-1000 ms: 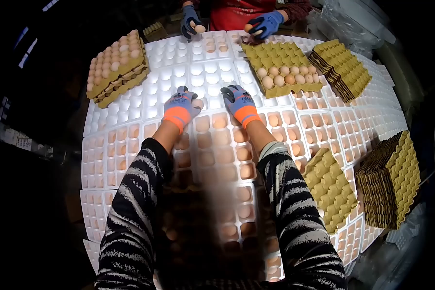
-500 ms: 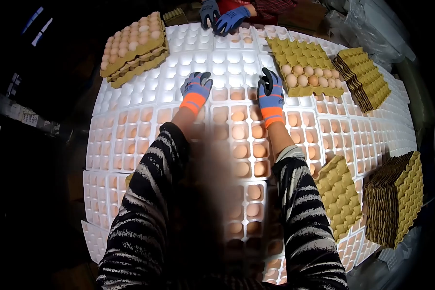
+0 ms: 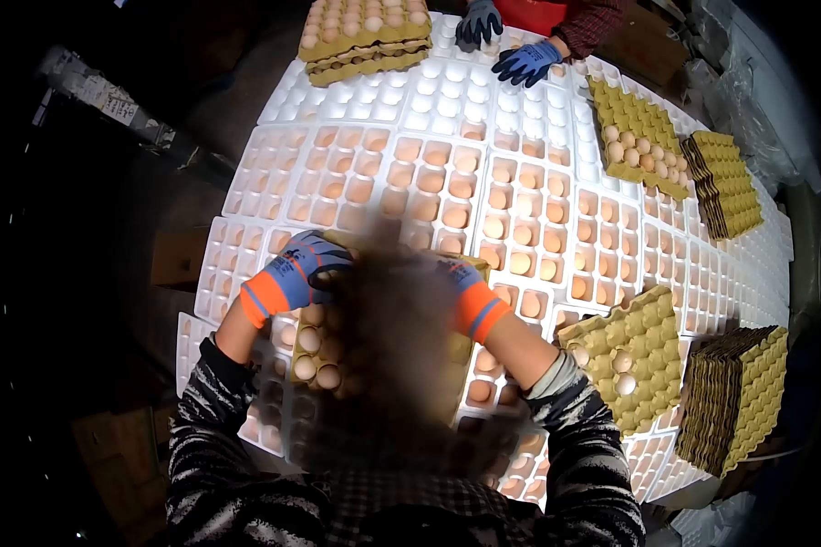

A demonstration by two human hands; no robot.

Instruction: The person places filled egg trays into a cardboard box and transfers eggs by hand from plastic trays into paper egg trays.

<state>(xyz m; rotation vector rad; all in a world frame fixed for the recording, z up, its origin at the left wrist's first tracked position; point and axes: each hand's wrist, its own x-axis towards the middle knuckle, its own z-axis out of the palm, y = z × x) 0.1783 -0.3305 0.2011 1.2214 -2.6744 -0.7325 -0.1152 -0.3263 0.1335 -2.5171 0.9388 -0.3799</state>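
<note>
My left hand (image 3: 294,273), in a blue-grey and orange glove with dark fingertips, bends its fingers over the far left part of a cardboard egg tray (image 3: 477,265). Whatever lies under those fingers is hidden. Brown eggs (image 3: 308,340) sit in the tray's left cups. At the tray's right side is my right hand (image 3: 461,290), in a matching glove, its fingers lost behind a dark blur that also covers the tray's middle. White plastic egg trays (image 3: 476,228) spread around and beyond both hands, many cups holding single eggs.
Stacked cardboard trays full of eggs (image 3: 365,36) stand at the far left. A part-filled cardboard tray (image 3: 643,150) and a tray stack (image 3: 722,182) lie far right. Nearer right are a tray with a few eggs (image 3: 643,356) and a tall stack (image 3: 734,397). Opposite, a co-worker's gloved hands (image 3: 527,64) rest over the trays.
Both my hands have drawn back from the far white trays to the cardboard egg tray close to my body. The view has shifted, and the co-worker's hands are farther apart.
</note>
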